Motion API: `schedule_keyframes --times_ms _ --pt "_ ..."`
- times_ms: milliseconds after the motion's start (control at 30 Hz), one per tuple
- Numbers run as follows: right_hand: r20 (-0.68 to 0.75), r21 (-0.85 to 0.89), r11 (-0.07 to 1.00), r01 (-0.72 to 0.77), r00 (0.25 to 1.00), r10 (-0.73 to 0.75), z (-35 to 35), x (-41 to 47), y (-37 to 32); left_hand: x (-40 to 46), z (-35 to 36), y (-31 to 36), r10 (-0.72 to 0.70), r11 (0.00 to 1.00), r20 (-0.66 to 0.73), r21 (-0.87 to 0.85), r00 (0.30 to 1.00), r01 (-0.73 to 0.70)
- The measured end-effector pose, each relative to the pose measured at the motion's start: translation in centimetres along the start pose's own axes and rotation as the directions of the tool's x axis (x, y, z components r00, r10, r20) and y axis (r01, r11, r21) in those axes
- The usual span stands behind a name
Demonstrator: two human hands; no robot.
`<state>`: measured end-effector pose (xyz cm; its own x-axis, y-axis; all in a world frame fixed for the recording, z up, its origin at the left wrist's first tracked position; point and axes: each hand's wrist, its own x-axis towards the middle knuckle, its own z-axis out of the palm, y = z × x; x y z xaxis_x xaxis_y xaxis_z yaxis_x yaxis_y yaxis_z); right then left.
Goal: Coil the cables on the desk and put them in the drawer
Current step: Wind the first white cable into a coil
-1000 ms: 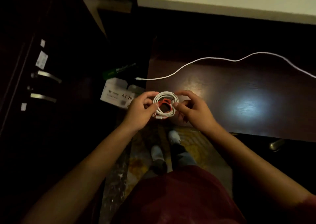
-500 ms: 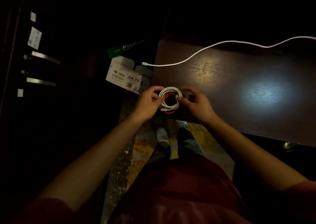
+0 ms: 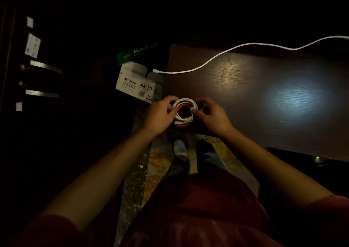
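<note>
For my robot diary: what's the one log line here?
hands: left hand and right hand hold coiled cables | white cable uncoiled on desk

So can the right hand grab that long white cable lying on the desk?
Probably yes, but not right away. The desk between the right hand and the long white cable looks bare, so nothing blocks the way. But that hand, like the left hand, has its grip on the coiled bundle.
</note>
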<state>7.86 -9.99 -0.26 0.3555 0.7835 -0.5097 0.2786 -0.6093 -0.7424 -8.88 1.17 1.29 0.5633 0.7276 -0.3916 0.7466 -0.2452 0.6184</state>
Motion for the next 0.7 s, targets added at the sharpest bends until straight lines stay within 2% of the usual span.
schedule_keyframes --times_ms 267,533,700 --pt "-0.009 -0.041 0.999 0.02 1.0 -0.021 0.0 -0.2 0.1 0.1 0.0 0.0 0.019 0.993 -0.014 0.114 1.0 -0.017" --pt "-0.026 -0.065 0.998 -0.01 1.0 0.008 -0.4 -0.8 -0.5 -0.1 -0.2 -0.3 0.001 0.994 -0.032 0.111 0.999 0.003" --pt "-0.101 -0.096 0.995 0.01 0.995 -0.019 -2.3 -2.6 -1.5 -0.2 -1.5 -0.5 0.051 0.98 -0.077 0.194 0.996 -0.035"
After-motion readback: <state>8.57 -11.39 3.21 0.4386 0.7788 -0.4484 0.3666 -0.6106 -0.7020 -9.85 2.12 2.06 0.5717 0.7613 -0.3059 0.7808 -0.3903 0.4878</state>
